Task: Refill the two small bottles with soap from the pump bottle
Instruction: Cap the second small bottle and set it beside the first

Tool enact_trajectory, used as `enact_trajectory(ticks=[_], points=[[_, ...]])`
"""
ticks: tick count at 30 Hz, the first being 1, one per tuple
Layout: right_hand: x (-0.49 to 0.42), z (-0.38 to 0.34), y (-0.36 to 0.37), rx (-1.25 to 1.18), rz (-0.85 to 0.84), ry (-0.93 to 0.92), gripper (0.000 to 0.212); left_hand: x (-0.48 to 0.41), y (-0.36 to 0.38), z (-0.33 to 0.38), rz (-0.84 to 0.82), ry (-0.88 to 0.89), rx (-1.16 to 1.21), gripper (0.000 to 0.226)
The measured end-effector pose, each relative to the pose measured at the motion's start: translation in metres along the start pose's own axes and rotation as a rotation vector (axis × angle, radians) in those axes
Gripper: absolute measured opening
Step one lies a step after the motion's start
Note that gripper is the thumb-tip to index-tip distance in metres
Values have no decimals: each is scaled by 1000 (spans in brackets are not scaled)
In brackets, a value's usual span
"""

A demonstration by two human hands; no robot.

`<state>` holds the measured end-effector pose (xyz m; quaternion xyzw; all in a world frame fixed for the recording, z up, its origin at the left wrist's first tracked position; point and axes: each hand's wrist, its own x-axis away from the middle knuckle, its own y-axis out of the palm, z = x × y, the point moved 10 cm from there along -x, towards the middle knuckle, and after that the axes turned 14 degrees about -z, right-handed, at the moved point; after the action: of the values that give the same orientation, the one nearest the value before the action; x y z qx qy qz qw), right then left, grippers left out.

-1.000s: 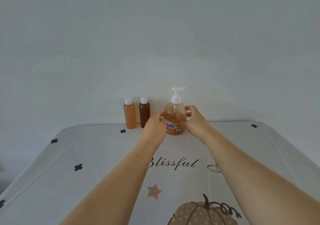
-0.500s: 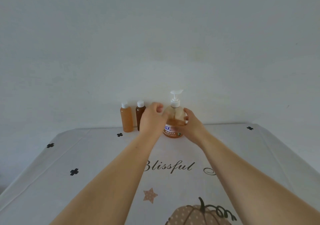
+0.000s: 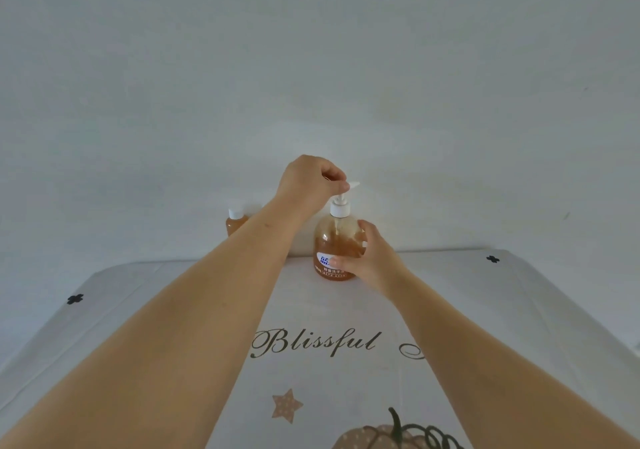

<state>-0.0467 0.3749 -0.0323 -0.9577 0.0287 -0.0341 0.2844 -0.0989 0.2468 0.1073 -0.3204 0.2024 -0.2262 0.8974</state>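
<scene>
In the head view, just above centre frame, I have my right hand (image 3: 367, 258) wrapped round the right flank of the pump bottle (image 3: 334, 241), thumb across its label, steadying it on the cloth (image 3: 138, 310) at the far edge by the wall (image 3: 311, 50). My left hand (image 3: 311, 182) sits above it, fingertips pinched narrowly on the white pump (image 3: 341, 203), whose spout pokes out to the right of my fingers.

I judge this is the opening step: getting the pump ready or unscrewed, with no soap moved yet. Next I need a firm hold on the body while the top hand twists or presses, and a small bottle has to be uncapped and brought under the spout first.

The pump bottle is clear and shows amber soap up to about its shoulder. Left of my forearm, one small bottle (image 3: 236, 222) shows only its white cap and amber top, cap on. The other small bottle is hidden behind my left arm, so I can't tell its fill
</scene>
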Motion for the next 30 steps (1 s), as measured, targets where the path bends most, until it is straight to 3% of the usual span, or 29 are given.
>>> enact_trajectory(ticks=[5,11,20,30], points=[[-7,7,-2,-81,-112,-11,99,-4,4,-2,-80,35,17,14],[-11,5,1,4,-3,-20,110,-6,5,-5,-79,34,33,15],[-13,8,-4,-71,-140,-47,101,-9,8,-5,-96,58,37,17],[7,15,-11,-62,-60,19,104,15,3,-4,-47,37,149,31]])
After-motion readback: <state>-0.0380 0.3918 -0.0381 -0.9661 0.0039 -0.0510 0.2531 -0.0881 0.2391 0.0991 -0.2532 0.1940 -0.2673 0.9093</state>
